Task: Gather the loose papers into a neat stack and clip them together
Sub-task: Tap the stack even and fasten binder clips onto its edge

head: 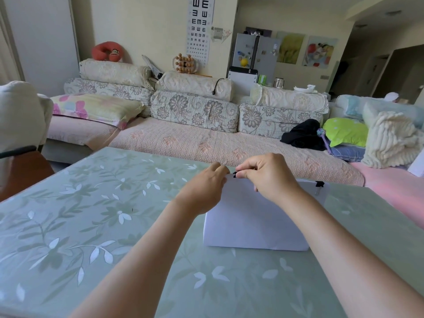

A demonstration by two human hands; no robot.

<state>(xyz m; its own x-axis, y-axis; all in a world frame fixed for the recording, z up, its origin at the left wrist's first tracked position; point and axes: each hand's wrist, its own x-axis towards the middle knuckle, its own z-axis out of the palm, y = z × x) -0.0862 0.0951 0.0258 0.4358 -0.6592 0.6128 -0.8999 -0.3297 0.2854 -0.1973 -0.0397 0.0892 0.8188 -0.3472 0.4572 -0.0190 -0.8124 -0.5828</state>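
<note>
A stack of white papers [247,221] lies on the green leaf-patterned table [91,226], right of centre. A black binder clip [319,185] sits on the stack's far right corner. At the far left corner, my right hand [268,175] pinches a second small black binder clip [235,174] against the paper edge. My left hand [204,189] holds that same corner of the stack, its fingers curled over the far edge. The clip is mostly hidden by my fingers.
A long sofa [206,138] with floral cushions runs just beyond the table's far edge. A brown chair [20,171] stands at the table's left. Bedding and a black garment [302,134] pile at the sofa's right end.
</note>
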